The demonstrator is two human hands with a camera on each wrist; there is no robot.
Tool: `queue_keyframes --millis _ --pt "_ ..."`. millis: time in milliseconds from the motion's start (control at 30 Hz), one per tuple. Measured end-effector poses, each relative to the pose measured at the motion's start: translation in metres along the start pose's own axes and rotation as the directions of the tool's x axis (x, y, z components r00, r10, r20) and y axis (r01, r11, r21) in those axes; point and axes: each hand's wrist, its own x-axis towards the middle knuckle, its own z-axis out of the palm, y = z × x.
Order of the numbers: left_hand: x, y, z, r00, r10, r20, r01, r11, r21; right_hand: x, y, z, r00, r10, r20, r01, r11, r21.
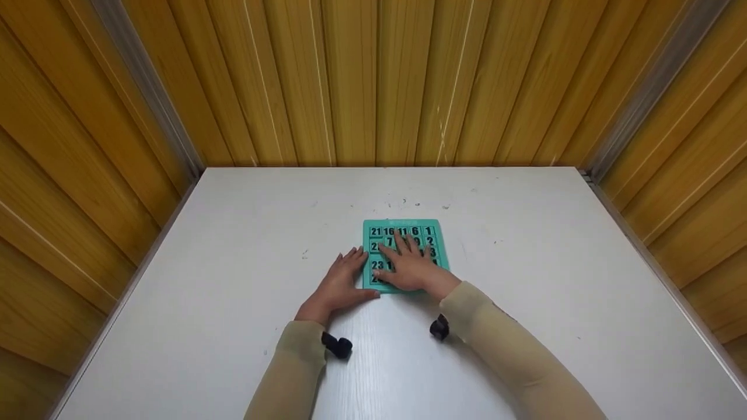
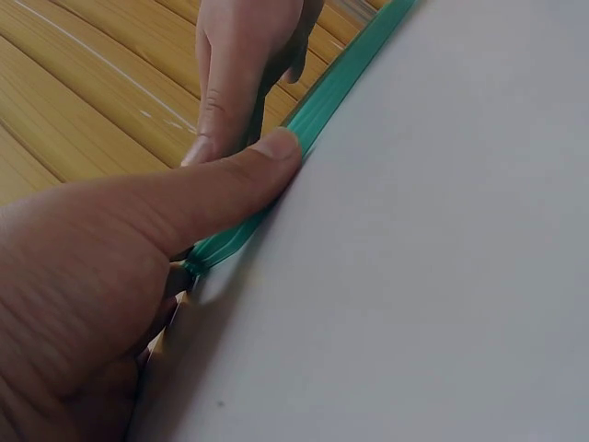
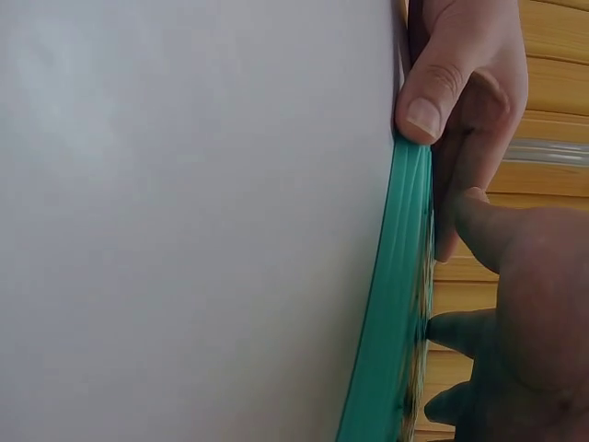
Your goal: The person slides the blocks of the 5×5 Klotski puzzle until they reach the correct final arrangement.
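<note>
- Head view: The green number board [image 1: 402, 223] is supported flat by the white table [image 1: 525, 262]. Numbered tiles [image 1: 376, 231] are carried in its frame; 21, 16, 11, 6 and 1 can be read along its far row.
- Head view: The board's near left corner is grasped by the left hand [image 1: 344, 283], with the fingers set along the board's left edge and the thumb against its near edge.
- Head view: The right hand [image 1: 411, 271] is laid over the board with its fingers spread across the tiles; nothing is gripped by it.
- Head view: Black wrist devices [image 1: 340, 347] are worn below the sleeves' cuffs [image 1: 300, 335], nearer the wearer than the board. Wood-grain panels [image 1: 353, 87] are seen beyond the board.
- Left wrist view: The left thumb is pressed to the board's near side edge; the right hand is seen above the board.
- Right wrist view: The board's corner is covered by the left thumb; right fingertips are directed at the tile face.
</note>
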Motion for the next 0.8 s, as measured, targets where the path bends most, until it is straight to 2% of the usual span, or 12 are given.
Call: queue_keyframes --millis 467,633,800 --pt "0.0 0.001 0.0 1.0 -0.011 0.001 0.011 1.0 -0.007 -0.021 -0.005 0.001 0.999 -0.035 0.009 0.035 0.999 0.004" --pt "0.001 -0.001 0.001 1.0 -0.022 0.003 0.022 1.0 -0.005 -0.016 -0.004 -0.007 1.0 -0.026 0.002 0.026 0.999 0.021" --pt "0.001 0.0 0.001 0.999 -0.035 0.005 0.035 0.999 -0.017 0.0 -0.004 -0.012 1.0 0.005 -0.021 -0.005 1.0 0.023"
